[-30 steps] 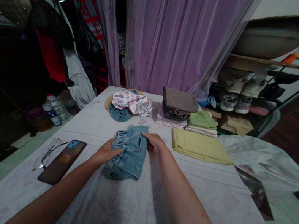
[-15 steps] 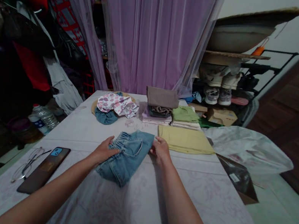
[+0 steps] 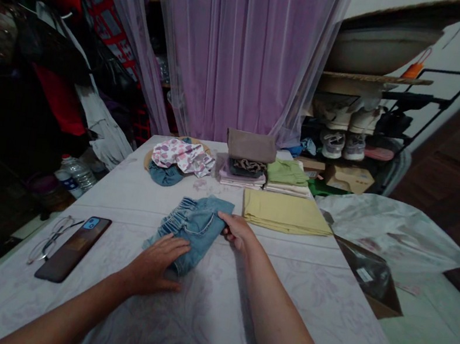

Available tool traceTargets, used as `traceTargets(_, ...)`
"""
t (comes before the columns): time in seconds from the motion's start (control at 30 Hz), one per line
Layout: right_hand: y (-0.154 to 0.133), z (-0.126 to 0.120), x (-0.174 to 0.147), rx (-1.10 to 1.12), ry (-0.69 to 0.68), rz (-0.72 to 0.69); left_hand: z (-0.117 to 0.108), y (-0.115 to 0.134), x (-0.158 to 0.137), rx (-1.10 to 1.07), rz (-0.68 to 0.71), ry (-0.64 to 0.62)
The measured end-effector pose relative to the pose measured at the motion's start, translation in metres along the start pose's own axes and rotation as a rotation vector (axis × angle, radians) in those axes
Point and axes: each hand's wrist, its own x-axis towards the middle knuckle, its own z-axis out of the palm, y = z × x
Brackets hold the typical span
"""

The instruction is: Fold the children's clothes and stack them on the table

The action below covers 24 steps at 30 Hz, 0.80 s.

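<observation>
A small pair of blue denim shorts (image 3: 199, 220) with a gathered elastic waistband lies folded on the cloth-covered table (image 3: 166, 333). My left hand (image 3: 157, 266) rests flat over its lower left part, fingers stretched out and the thumb apart. With thumb and fingers my right hand (image 3: 235, 231) pinches the right edge of the denim. Just beyond the right hand lies a folded yellow cloth (image 3: 287, 213).
Folded clothes (image 3: 247, 160) and a green-topped pile (image 3: 287, 173) stand at the far edge. To their left is a patterned bundle (image 3: 183, 157) on denim. A phone (image 3: 74, 248) and glasses (image 3: 51, 241) lie at the left. A plastic bag (image 3: 393, 227) is beside the table.
My left hand has left the waistband and moved down, spreading flat on the lower part of the shorts. My right hand has shifted slightly left along the right edge.
</observation>
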Motion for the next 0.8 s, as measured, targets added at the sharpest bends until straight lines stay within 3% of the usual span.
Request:
traceTargets(0.1, -0.004, 0.01, 0.002, 0.031, -0.005, 0.017, 0.003, -0.001, -0.001, 0.049, -0.019, 0.043)
traceTargets(0.27, -0.007, 0.021, -0.007, 0.12, 0.033, 0.041, 0.014, 0.001, -0.004, 0.166, -0.108, 0.237)
traceTargets(0.37, -0.01, 0.019, -0.017, 0.164, 0.05, 0.038, 0.009, -0.001, -0.008, 0.146, -0.111, 0.338)
traceTargets(0.5, -0.025, 0.004, -0.033, 0.246, 0.089, -0.043, -0.033, 0.003, -0.001, 0.036, -0.329, 0.449)
traceTargets(0.57, -0.039, -0.008, -0.043, 0.306, 0.103, -0.11, -0.063, 0.009, 0.014, -0.021, -0.436, 0.431)
traceTargets(0.67, -0.062, -0.034, -0.057, 0.356, 0.125, -0.221, -0.099, 0.019, 0.052, -0.11, -0.43, 0.381)
traceTargets(0.8, -0.089, -0.073, -0.069, 0.399, 0.247, -0.332, -0.114, 0.022, 0.118, -0.293, -0.373, 0.336)
